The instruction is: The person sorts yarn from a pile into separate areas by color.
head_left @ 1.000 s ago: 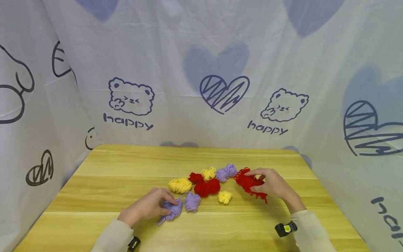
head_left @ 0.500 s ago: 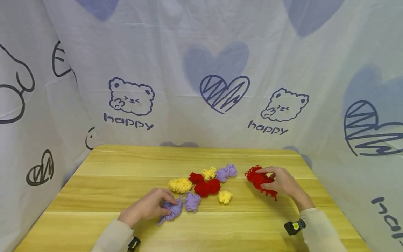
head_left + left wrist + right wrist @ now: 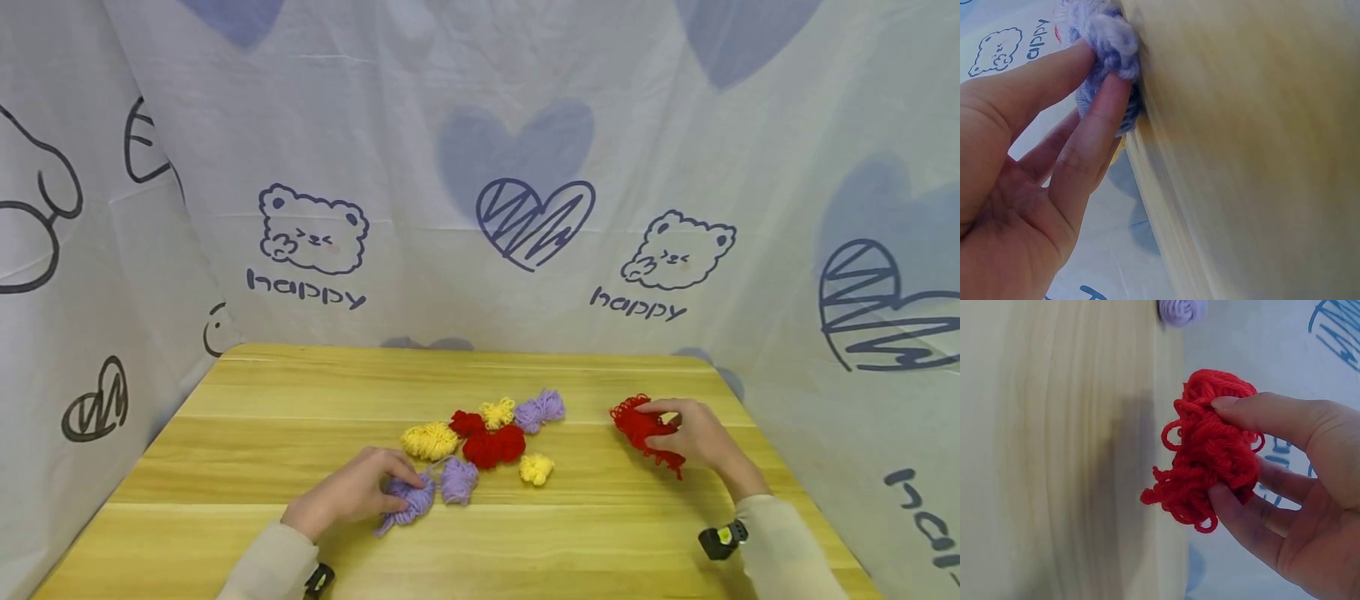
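My right hand (image 3: 697, 433) pinches a loopy red yarn bundle (image 3: 1216, 444) between thumb and fingers, over the right part of the table. In the right wrist view the bundle hangs off the wood, with a shadow beside it. My left hand (image 3: 356, 490) grips a purple yarn bundle (image 3: 412, 500) at the left end of the group; its thumb and fingertips press into the purple strands (image 3: 1107, 47) in the left wrist view. A second purple bundle (image 3: 458, 482) lies just right of that one. Behind them sits a long yellow bundle (image 3: 429, 442).
At the group's middle lie a large red bundle (image 3: 493, 447) and a small red one (image 3: 467, 423). Small yellow bundles (image 3: 497, 412) (image 3: 536, 469) and a purple bow-shaped bundle (image 3: 540, 411) lie around them. A printed curtain (image 3: 420, 250) hangs behind the wooden table (image 3: 300, 392).
My right hand has moved to the right with the red yarn bundle, away from the purple bow-shaped one. The left hand has stayed in place on the purple bundle.
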`<action>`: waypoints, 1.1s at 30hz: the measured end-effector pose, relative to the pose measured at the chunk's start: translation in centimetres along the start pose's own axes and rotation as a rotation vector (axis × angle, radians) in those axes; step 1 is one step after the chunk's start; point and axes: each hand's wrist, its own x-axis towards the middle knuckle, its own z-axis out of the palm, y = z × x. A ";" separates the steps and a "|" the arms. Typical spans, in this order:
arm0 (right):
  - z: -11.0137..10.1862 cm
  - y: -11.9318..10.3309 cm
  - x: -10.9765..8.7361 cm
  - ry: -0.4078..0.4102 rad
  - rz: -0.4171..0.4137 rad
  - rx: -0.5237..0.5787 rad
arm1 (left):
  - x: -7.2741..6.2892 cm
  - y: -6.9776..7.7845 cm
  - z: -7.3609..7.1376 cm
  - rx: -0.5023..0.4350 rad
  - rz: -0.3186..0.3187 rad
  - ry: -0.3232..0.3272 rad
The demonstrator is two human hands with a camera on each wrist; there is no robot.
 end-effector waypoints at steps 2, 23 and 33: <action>-0.1 0.6 0.0 0.003 0.014 0.010 | 0.0 0.0 0.0 0.000 0.002 0.000; -1.0 5.0 -0.3 0.063 0.099 0.012 | 0.1 0.2 0.0 0.018 -0.002 -0.005; -1.6 6.1 -0.4 0.064 0.133 0.021 | 0.0 0.1 0.0 0.011 -0.010 -0.009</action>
